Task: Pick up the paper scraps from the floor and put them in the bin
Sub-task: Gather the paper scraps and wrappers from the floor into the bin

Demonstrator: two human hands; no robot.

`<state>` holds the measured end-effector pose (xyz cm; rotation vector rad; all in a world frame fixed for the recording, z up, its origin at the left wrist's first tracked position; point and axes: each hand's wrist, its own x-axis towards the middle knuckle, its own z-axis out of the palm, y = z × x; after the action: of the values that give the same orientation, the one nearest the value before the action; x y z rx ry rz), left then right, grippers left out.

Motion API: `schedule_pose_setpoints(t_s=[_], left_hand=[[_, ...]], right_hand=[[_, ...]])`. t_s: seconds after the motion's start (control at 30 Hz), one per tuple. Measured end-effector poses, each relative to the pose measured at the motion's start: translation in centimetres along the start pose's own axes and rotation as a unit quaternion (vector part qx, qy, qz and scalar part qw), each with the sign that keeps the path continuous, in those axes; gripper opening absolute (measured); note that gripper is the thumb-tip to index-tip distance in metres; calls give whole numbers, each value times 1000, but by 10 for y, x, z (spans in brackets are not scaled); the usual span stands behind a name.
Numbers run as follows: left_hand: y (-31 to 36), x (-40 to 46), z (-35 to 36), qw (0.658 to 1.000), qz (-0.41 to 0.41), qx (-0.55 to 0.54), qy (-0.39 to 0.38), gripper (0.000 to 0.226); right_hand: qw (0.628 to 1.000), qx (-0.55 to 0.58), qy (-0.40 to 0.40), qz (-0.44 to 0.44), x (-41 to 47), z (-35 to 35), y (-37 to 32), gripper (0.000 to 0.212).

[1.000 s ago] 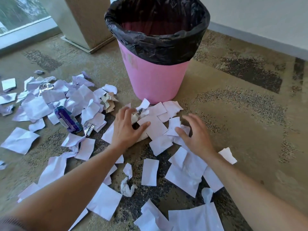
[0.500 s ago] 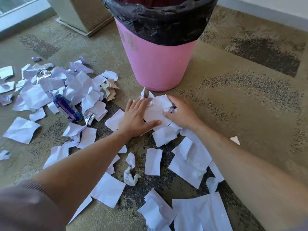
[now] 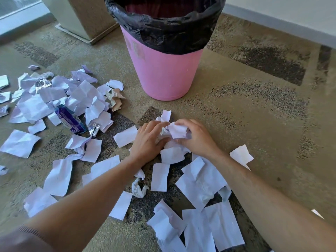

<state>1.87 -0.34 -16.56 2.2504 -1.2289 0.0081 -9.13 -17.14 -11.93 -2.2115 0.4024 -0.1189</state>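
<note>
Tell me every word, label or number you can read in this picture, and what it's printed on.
None can be read.
Purple packet: pale print along its side, too small and blurred to make out.
Pink bin: faint marks on its wall, not legible.
Paper scraps: no print shows on them.

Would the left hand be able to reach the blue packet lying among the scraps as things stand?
Probably not at once: the left hand is gripping the bunched scraps together with the right hand. Otherwise the blue packet lies uncovered to its left.
</note>
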Motion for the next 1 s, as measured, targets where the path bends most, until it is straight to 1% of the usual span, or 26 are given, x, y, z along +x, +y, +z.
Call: schedule_pose_setpoints(t_s=[0.07, 0.13, 0.2, 0.27, 0.33, 0.4, 0.43, 0.5, 0.57, 0.6, 0.63, 0.73, 0.8, 0.9, 1.0], left_hand=[[7, -5, 1, 1000, 0, -29, 13, 37], [11, -7, -1, 998, -19, -53, 7, 33], [15, -4, -7, 993, -63, -97, -11, 27], [18, 1, -15, 980, -131, -149, -24, 18], [20, 4, -26, 947, -234, -215, -46, 23], [21, 4, -40, 895, -318, -309, -43, 29], [23, 3, -48, 870, -344, -352, -29, 31], [31, 5, -65, 828, -368, -424, -4, 32], [47, 9, -85, 797, -364, -483, 10, 24], [54, 11, -94, 792, -355, -496, 12, 19], [60, 13, -103, 794, -348, -499, 14, 17], [76, 23, -133, 804, -311, -506, 12, 24], [88, 36, -157, 808, -282, -517, 20, 24], [111, 57, -196, 800, -224, -556, 27, 30], [128, 81, -232, 798, -182, -574, 37, 44]], right_hand=[[999, 22, -6, 23, -6, 1, -2, 42], [995, 72, -2, 62, -9, 2, -4, 36], [985, 135, 15, 104, -12, 1, -5, 29], [967, 203, 43, 147, -15, -3, -5, 25], [937, 280, 66, 198, -17, -8, -6, 25], [907, 335, 80, 243, -18, -14, -7, 24], [896, 351, 87, 259, -20, -17, -8, 23], [879, 378, 110, 268, -25, -26, -13, 22], [872, 394, 135, 256, -29, -37, -23, 22], [869, 404, 147, 244, -31, -43, -31, 21], [864, 417, 159, 231, -33, -49, -40, 21], [848, 455, 195, 189, -36, -69, -71, 21], [839, 477, 210, 152, -35, -89, -97, 21], [838, 496, 206, 96, -31, -122, -136, 16], [833, 506, 215, 53, -20, -153, -166, 17]])
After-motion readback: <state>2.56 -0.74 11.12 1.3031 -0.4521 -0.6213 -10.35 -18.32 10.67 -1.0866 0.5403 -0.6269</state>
